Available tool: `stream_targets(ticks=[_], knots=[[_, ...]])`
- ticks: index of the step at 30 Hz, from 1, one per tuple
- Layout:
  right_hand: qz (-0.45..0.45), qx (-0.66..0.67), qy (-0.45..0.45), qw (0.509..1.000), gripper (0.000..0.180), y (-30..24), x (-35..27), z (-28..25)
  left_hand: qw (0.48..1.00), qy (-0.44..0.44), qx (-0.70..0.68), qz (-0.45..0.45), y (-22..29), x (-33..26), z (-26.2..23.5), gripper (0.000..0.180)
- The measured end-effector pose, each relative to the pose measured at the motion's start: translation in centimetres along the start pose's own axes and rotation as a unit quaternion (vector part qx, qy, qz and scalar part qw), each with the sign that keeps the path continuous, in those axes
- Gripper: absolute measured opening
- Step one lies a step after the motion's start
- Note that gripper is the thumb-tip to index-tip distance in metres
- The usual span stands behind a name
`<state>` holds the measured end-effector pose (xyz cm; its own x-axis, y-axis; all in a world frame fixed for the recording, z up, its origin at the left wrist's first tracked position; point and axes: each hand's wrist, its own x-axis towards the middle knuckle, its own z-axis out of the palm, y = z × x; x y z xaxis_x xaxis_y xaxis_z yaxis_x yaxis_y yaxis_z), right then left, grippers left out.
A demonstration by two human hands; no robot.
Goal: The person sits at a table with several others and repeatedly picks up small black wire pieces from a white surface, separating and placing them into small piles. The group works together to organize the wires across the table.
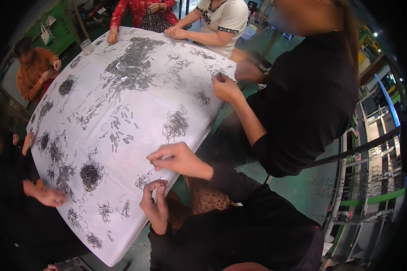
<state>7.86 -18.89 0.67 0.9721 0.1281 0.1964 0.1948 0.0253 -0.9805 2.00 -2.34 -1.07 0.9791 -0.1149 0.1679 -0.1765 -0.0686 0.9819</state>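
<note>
Over the near right edge of a white-covered table (158, 115), my left hand (153, 205) is closed, thumb and forefinger pinching a small dark piece (162, 182). Just beyond it, my right hand (181, 160) is closed too, its fingertips together; a dark bit shows at them, too small to make out. A loose cluster of thin dark curved pieces (143, 180) lies on the cloth beside both hands. Farther off sits a larger tangle of thin dark loops (175, 124). To the left is a dense dark heap of similar loops (91, 176).
Narrow dark pieces (133, 63) form a big pile at the far end, near a clear cup (87, 46). Close on my right, a person in black (303, 104) works with both hands over the table edge. Other people stand around the far and left sides; another hand (53, 198) reaches in.
</note>
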Motion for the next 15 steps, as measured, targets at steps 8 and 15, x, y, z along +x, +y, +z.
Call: stream_targets(ticks=[8,15], knots=[[-0.044,-0.069,0.077,0.994,0.016,-3.7,-4.6,-0.9,0.995,-0.011,0.073,0.072,1.6,0.7,1.7,0.007],[0.036,0.032,0.190,0.981,0.025,-2.0,-6.2,-0.2,0.982,-0.011,0.140,0.127,-0.3,0.2,1.7,0.010]])
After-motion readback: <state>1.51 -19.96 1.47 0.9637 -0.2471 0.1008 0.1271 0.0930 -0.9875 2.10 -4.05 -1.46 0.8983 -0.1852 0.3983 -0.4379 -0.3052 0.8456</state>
